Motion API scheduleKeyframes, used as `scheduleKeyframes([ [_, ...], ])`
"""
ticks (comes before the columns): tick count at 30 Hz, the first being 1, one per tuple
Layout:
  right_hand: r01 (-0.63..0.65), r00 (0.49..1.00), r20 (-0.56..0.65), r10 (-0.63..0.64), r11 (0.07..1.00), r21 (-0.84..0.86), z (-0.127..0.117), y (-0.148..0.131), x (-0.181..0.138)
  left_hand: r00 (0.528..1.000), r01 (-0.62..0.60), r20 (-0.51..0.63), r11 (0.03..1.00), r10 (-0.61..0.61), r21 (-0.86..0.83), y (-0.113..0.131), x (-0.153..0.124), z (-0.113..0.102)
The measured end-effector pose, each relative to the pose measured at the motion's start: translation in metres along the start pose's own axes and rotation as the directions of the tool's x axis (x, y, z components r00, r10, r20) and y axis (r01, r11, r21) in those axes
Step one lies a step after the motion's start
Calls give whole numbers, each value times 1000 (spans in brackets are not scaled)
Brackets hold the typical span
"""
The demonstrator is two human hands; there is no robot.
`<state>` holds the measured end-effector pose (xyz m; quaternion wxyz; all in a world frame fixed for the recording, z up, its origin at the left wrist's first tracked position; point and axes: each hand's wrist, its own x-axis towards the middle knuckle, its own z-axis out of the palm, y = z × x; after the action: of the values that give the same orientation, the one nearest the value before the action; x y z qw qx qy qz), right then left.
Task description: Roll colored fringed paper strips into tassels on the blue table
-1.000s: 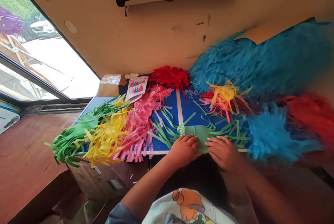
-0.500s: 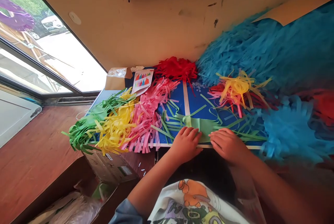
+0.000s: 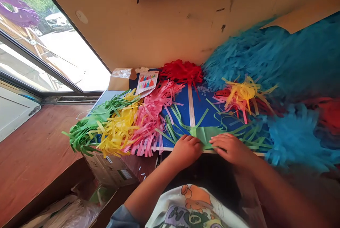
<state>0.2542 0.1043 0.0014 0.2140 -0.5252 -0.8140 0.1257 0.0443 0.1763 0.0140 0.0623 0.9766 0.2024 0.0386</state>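
Observation:
A light-green fringed tissue sheet (image 3: pixel 208 133) lies on the blue table top (image 3: pixel 183 113) at its front edge, with cut strips spreading left and right. My left hand (image 3: pixel 189 150) has its fingers curled over the left part of the plain middle band and grips it. From the right, my right hand (image 3: pixel 230 147) reaches over the same band. Its fingers are stretched out and rest on the paper, with the thumb a little apart. To the left lie fringed bundles in pink (image 3: pixel 152 109), yellow (image 3: pixel 119 125) and green (image 3: pixel 90 121).
Behind sit a red fringe bundle (image 3: pixel 181 71), a printed card (image 3: pixel 147 82) and a brown paper packet (image 3: pixel 121 79). On the right are a yellow-and-pink tassel (image 3: pixel 243 91), a pale blue bundle (image 3: pixel 294 134) and a large blue fringe heap (image 3: pixel 255 50). An open carton (image 3: pixel 106 171) stands below.
My right hand's fingertips have shifted slightly left over the green band. My left hand has curled in tighter at the paper's front edge. The view has tilted a little.

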Motion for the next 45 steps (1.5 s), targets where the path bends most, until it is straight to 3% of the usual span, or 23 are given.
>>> scheduleKeyframes([
  [3,-229,971,101,217,964,133,-6,3,13,987,159,12,987,-158,-39,4,11,-7],
  [6,-397,906,208,367,909,125,-13,7,32,957,289,31,957,-288,-40,6,23,-11],
  [10,-411,891,227,393,911,38,-18,8,47,937,349,40,937,-348,-7,1,29,-10],
  [16,-503,836,159,526,849,-163,-13,4,51,913,403,50,914,-405,44,-9,31,-7],
  [23,-558,785,156,600,793,-243,-16,6,59,883,463,35,882,-467,81,-7,38,-5],
  [30,-544,781,134,610,769,-336,-14,3,63,849,527,-22,845,-528,88,-3,38,-3],
  [33,-544,781,97,616,749,-377,-12,-1,64,798,603,-60,794,-600,79,-5,33,-2],
  [39,-547,779,75,623,732,-406,-13,-5,65,608,793,-152,606,-779,67,-22,12,-24],
  [40,-548,777,77,625,731,-408,-14,-5,65,596,800,-187,597,-781,60,-23,12,-28],
  [41,-548,775,79,627,729,-409,-14,-5,65,614,784,-211,619,-761,49,-24,14,-32],
  [43,-551,770,84,632,726,-412,-14,-4,66,724,681,-178,732,-666,31,-22,22,-35],
  [45,-553,766,87,637,722,-415,-15,-4,66,833,552,-66,834,-550,14,-19,36,-32],
])
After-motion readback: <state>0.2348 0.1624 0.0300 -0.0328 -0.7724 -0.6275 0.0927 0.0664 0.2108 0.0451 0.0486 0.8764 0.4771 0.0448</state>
